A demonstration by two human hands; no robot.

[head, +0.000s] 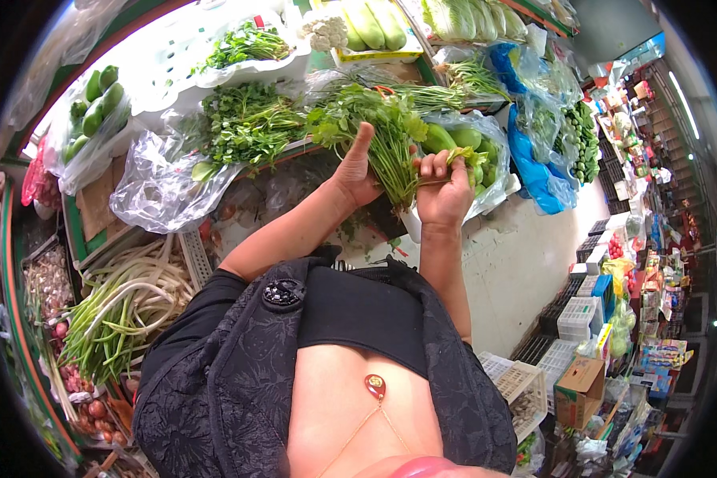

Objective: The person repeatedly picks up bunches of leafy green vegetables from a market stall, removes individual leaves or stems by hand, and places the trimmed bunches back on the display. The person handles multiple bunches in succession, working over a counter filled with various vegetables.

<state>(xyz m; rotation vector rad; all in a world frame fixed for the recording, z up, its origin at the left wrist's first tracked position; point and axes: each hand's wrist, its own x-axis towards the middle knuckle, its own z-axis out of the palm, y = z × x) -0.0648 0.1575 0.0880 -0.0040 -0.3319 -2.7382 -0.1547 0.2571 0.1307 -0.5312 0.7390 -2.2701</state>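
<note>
A bunch of leafy celery [396,161], its roots pointing towards me, is held up in front of my chest. My left hand [358,170] supports it from the left, thumb raised and the fingers hidden behind the stems. On the other side, my right hand [445,190] pinches a thin stalk with a yellowish leaf [469,155] showing above the fingers. Just beyond that hand lies a plastic bag of green gourds [487,158]. Bunches of leafy herbs [254,122] rest on the stall to the left of the celery.
A crumpled clear plastic bag [158,179] hangs over the stall edge. Spring onions [128,299] lie low at left. Cauliflower [324,30] and pale long gourds [373,24] stand at the back. Blue plastic bags [535,155] hang at right, with plastic crates [579,316] across the floor [514,269].
</note>
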